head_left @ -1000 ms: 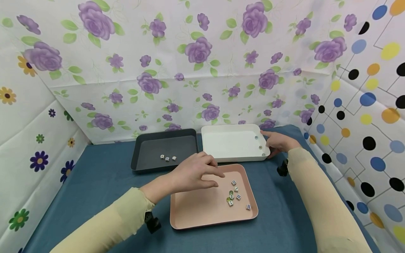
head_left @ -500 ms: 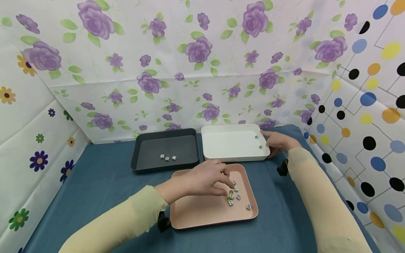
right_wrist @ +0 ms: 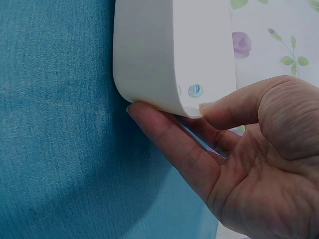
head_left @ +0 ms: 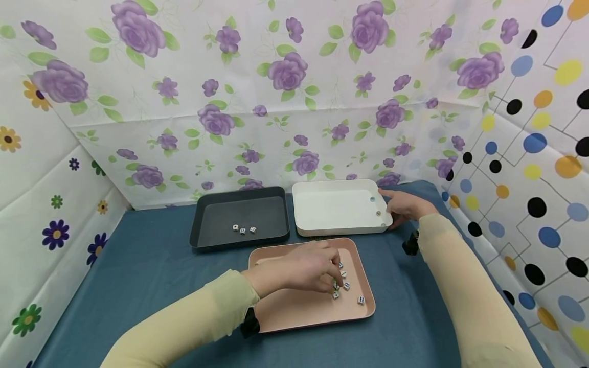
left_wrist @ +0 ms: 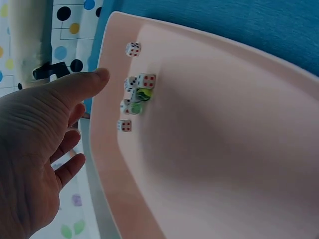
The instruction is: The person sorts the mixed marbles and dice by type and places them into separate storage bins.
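My left hand (head_left: pixel 313 267) reaches over the pink tray (head_left: pixel 294 318), its fingertips bent down near a cluster of white dice. In the left wrist view, two green glass marbles (left_wrist: pixel 143 94) lie among several dice (left_wrist: pixel 146 80), and the thumb and fingers stand apart with nothing between them. In the head view this hand partly hides the marbles. My right hand (head_left: pixel 407 205) holds the right end of the white tray (head_left: pixel 331 204), thumb on the rim and fingers against the outside lower edge. Inside that end lie small glass marbles (right_wrist: pixel 196 90).
A dark grey tray (head_left: pixel 221 214) with three dice (head_left: pixel 243 231) stands left of the white tray. All the trays are on a blue cloth (head_left: pixel 152 276). Patterned sheets (head_left: pixel 257 76) form walls behind and at both sides.
My left hand has moved right and down from above the middle of the pink tray to the dice and marbles. The right hand has stayed at the white tray's end.
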The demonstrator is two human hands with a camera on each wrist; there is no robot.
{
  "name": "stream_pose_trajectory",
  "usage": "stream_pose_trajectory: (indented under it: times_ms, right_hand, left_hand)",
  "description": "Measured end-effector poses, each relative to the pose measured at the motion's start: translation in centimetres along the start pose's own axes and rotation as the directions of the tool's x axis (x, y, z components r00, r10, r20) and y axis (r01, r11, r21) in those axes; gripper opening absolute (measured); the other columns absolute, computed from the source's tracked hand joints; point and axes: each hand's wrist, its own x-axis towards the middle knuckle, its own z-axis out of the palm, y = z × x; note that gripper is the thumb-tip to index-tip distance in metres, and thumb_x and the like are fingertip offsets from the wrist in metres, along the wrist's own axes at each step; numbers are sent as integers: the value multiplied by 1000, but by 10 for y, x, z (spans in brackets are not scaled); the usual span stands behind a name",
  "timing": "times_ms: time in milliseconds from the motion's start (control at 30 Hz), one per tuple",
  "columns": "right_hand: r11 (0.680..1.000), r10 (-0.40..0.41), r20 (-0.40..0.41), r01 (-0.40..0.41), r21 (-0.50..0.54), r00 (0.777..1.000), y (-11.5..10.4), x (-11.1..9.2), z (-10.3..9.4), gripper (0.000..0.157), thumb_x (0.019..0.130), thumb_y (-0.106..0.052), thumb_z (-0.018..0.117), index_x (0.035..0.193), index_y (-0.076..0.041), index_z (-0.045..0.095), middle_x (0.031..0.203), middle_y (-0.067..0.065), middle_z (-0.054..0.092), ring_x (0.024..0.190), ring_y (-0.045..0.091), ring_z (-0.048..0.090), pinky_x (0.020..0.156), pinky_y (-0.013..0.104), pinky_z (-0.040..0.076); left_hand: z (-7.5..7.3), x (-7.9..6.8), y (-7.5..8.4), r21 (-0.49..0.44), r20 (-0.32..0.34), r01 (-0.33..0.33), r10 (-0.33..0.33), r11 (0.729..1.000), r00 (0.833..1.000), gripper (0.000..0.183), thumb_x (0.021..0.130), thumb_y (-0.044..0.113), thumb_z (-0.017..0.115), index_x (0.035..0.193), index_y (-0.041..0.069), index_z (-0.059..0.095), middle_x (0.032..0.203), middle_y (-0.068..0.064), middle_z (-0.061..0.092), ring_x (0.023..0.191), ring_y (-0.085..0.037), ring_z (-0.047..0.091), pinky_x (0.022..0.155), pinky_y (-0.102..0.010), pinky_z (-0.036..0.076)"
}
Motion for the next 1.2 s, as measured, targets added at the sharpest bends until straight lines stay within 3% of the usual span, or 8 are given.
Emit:
stream_pose_trajectory:
  times_ms: [233,567,1000,1200]
  right_hand:
    - [1000,-1,3,1,6,1000,0,1,0,88,98,9,43,165,-24,-3,167,26,-7,117,39,60,82,47,59]
    - [1000,3,-1,-3,10,1000,1,1,0,88,99,8,43,165,-24,-4,166,28,-4,116,40,60,82,47,59]
    - [1000,-5,0,5,1,1000,1,2,0,88,98,9,42,165,-23,-4,166,28,-7,120,41,57,82,47,59]
    - [1000,-5,-3,5,-6,1000,1,2,0,88,98,9,43,165,-23,-3,166,29,-5,115,38,60,81,47,59]
  left_hand:
    - [12,6,-2,81,15,-14,13,997,1000,19,87,46,82,105,41,81,114,12,61,99,-7,47,82,-23,38]
    - [26,9,-1,117,34,-37,34,992,999,15,90,42,79,105,42,80,110,13,59,96,-6,46,79,-23,36]
    - [30,9,3,109,55,4,-10,994,998,8,90,44,80,97,41,79,108,15,59,97,-5,46,84,-25,39]
    - [32,8,1,88,49,37,-41,995,998,7,89,44,79,95,40,78,108,14,59,99,-7,47,84,-26,41]
